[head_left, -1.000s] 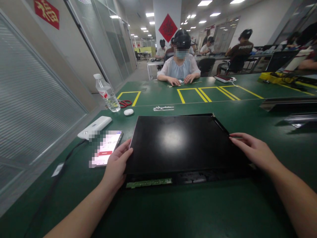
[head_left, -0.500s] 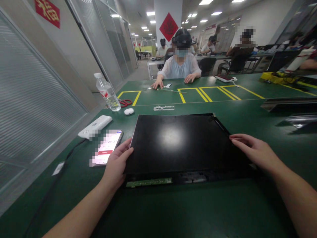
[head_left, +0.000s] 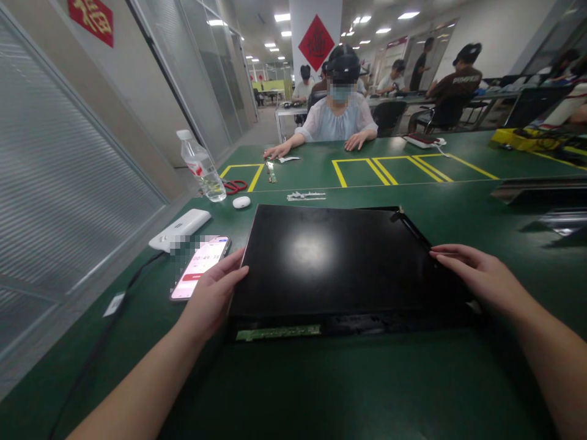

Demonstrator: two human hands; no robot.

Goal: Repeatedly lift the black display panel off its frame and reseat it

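Note:
A black display panel (head_left: 339, 263) lies on a black frame (head_left: 415, 232) in front of me, its glossy face up and reflecting a light. The panel sits slightly askew, so the frame shows along the far right corner and right side. Along the near edge runs a green circuit board strip (head_left: 279, 332). My left hand (head_left: 217, 290) pinches the panel's left edge, thumb on top and fingers at the side. My right hand (head_left: 474, 275) is closed at the right edge, thumb and forefinger together; whether it grips panel or frame there is hard to see.
Left of the panel are a lit phone (head_left: 202, 269), a white device with a cable (head_left: 181, 229), a white earbud case (head_left: 241, 202), red scissors (head_left: 236, 186) and a water bottle (head_left: 202, 168). White scraps (head_left: 306, 196) lie beyond. A co-worker (head_left: 339, 119) sits opposite. Metal strips (head_left: 562, 223) lie right.
The panel's left side has risen slightly, with my left hand on its edge. My right hand keeps its place at the right edge. The co-worker's hand across the table has shifted left.

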